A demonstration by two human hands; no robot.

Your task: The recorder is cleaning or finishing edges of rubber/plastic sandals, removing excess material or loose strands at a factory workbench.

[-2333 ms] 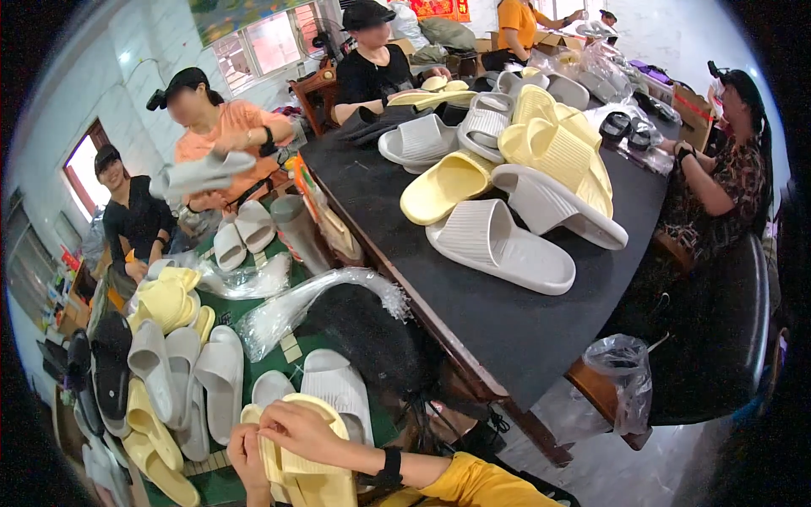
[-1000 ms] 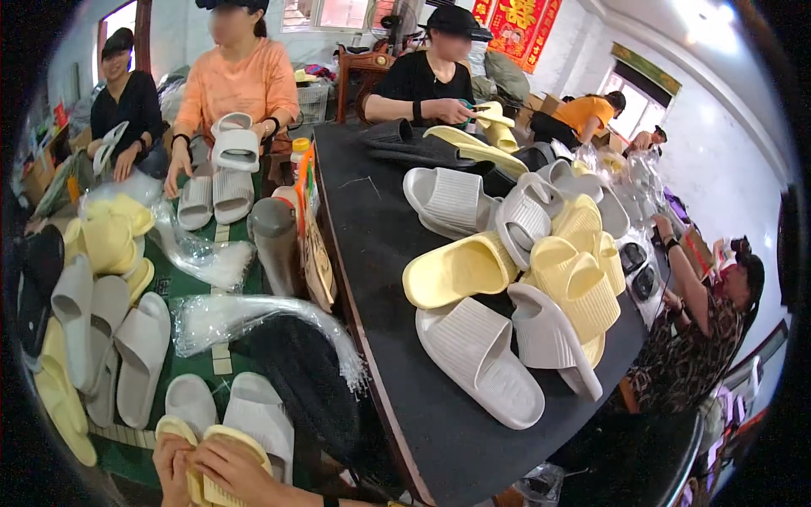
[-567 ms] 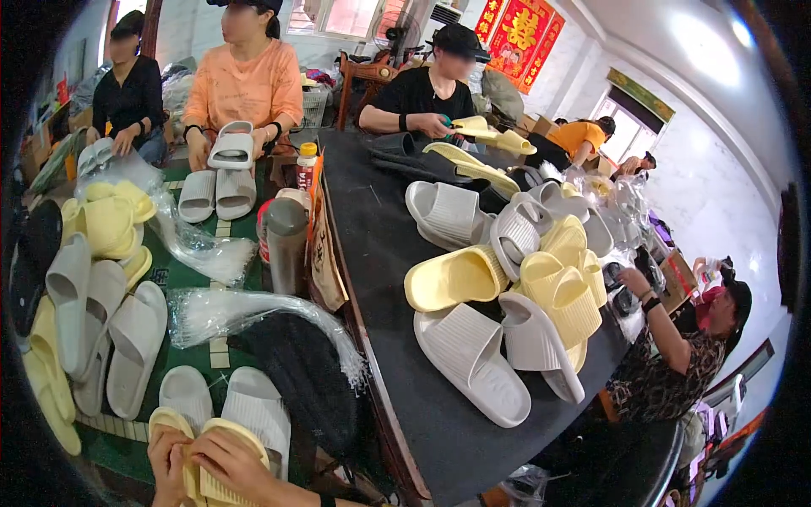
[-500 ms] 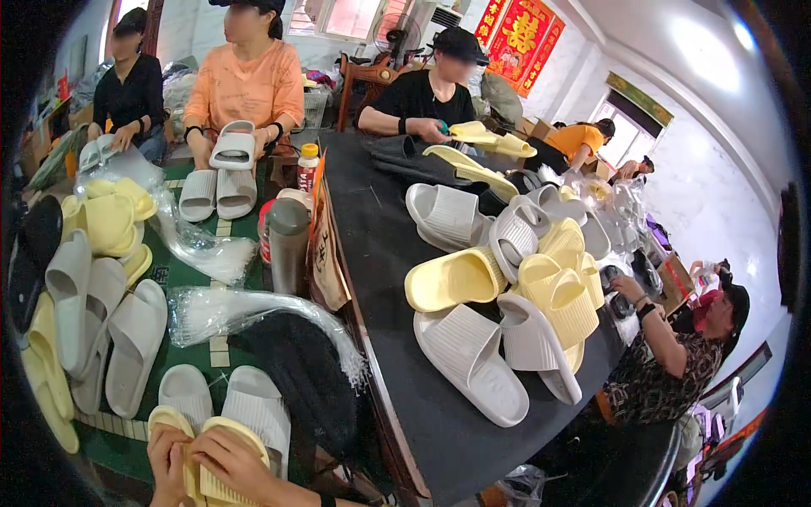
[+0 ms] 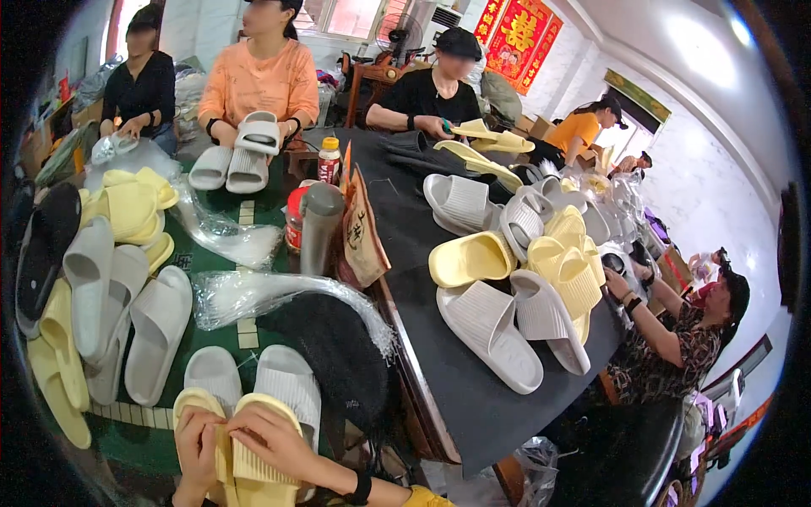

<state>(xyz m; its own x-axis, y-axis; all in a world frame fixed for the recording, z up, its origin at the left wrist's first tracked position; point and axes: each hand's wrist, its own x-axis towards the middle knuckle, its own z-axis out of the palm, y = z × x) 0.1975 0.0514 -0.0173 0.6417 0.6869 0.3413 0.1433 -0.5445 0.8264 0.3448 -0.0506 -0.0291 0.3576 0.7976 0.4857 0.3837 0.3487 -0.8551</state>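
Note:
A pair of ribbed yellow slippers (image 5: 253,469) lies side by side at the lower edge. My left hand (image 5: 197,452) is closed on the inner edge of the left slipper. My right hand (image 5: 274,439) crosses the right slipper's strap, its fingers pinched at the seam where the two meet. Anything thin between the fingertips is too small to make out. Just beyond, a pair of grey slippers (image 5: 289,376) rests partly under the yellow ones. Two plastic-wrapped bundles of thin white strands (image 5: 253,300) lie farther off on the green table.
Grey slippers (image 5: 159,338), yellow slippers (image 5: 127,207) and a black slipper (image 5: 49,253) are piled at left. A black cloth item (image 5: 334,355), steel flask (image 5: 321,224) and bottle (image 5: 329,160) stand or lie along the divide. More slippers cover the black table (image 5: 405,313). Several co-workers sit around.
The whole view has shifted, so the scene appears farther right. My hands keep hold of the yellow slippers, with the fingers slightly changed at the seam.

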